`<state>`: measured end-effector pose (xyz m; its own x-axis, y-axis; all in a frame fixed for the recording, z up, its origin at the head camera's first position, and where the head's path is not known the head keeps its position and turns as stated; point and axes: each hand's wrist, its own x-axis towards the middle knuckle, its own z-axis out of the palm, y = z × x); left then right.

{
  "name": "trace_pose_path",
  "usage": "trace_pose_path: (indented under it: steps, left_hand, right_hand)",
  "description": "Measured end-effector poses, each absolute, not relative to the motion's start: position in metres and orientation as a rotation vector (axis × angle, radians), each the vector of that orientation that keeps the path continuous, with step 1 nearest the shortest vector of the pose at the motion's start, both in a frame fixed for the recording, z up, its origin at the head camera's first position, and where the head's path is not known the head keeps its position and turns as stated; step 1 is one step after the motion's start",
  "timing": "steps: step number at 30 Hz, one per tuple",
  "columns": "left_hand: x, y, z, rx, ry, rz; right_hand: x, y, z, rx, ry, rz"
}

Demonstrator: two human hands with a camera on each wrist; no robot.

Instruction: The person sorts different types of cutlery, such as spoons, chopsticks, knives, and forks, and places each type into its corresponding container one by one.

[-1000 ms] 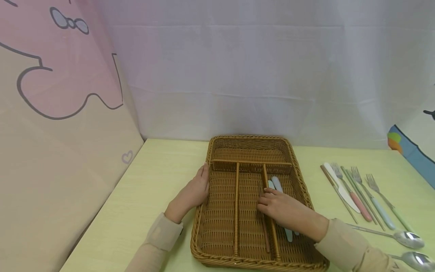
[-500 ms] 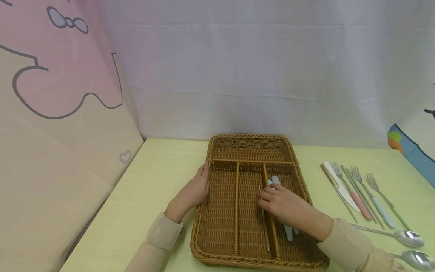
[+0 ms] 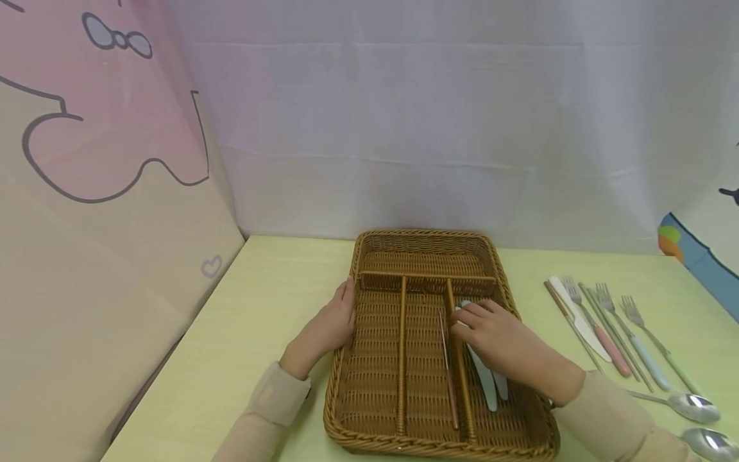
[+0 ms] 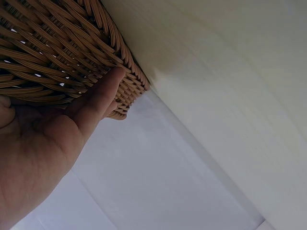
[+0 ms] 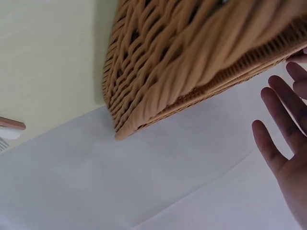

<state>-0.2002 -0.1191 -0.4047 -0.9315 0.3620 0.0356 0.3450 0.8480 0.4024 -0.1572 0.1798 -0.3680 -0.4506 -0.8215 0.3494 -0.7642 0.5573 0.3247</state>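
A brown wicker cutlery basket (image 3: 424,239) with several compartments stands on the table. Reddish-brown and metal chopsticks (image 3: 450,391) lie lengthwise in its middle long compartment, near the right divider. Two knives (image 3: 486,385) with pale blades lie in the right compartment, their handles partly covered by my right hand. My right hand (image 3: 502,340) hovers above that compartment, fingers spread and apart from the basket in the right wrist view. Against the basket's left side rests my left hand (image 3: 326,324), its fingers straight along the woven wall (image 4: 57,62) in the left wrist view.
Right of the basket lie brown chopsticks (image 3: 560,308), a white knife (image 3: 589,333), green chopsticks (image 3: 606,321) and several forks, one with a pink handle (image 3: 614,356). Two metal spoons (image 3: 695,406) lie nearer me. A pale curtain (image 3: 404,128) hangs behind the table.
My right hand has let go of the chopsticks, which stay in the middle compartment, and has moved right over the knives. The left hand has not moved.
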Motion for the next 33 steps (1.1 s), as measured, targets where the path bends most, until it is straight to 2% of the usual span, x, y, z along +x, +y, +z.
trace_pose_path:
  steps: [18,33]
  left_hand:
    - [-0.199,-0.120,-0.404,0.571,2.967,0.646]
    - [-0.199,-0.120,-0.405,0.560,2.968,0.650]
  right_hand:
    - [-0.183,0.238,-0.369,1.046,-2.307,0.012]
    - [-0.191,0.282,-0.388,0.689,-2.611,0.056]
